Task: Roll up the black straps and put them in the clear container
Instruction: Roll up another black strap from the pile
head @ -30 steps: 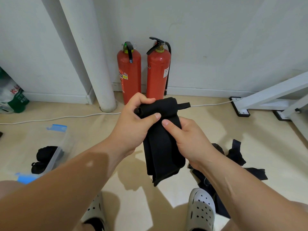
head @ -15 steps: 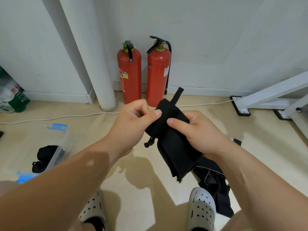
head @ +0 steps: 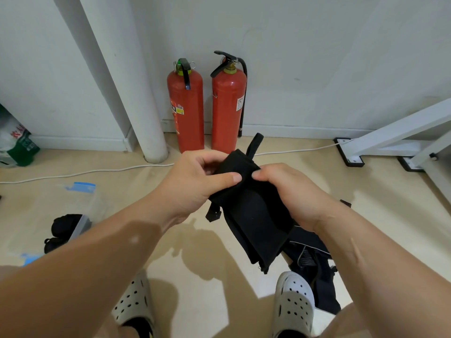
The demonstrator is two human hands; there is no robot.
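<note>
Our left hand [head: 195,189] and right hand [head: 295,193] pinched a wide black fabric strap [head: 251,220], barely rolled. Left of them, the clear plastic container [head: 82,225] held rolled black bundles [head: 64,222]. A loose black pile [head: 311,261] waited below our right hand.

A black fabric strap [head: 246,215] stands dark against the pale beige floor [head: 366,191]. One red cylindrical fire extinguisher [head: 185,111] has a yellow-green neck and the other red fire extinguisher [head: 228,111] a black hose, both against a white wall [head: 317,57]. Blue latches [head: 80,187] trim a clear plastic container [head: 83,226] of black rolled straps [head: 64,224]. Off-white perforated clogs [head: 294,301] show dark holes, and a green-and-white bag [head: 17,142] bears red lettering.
</note>
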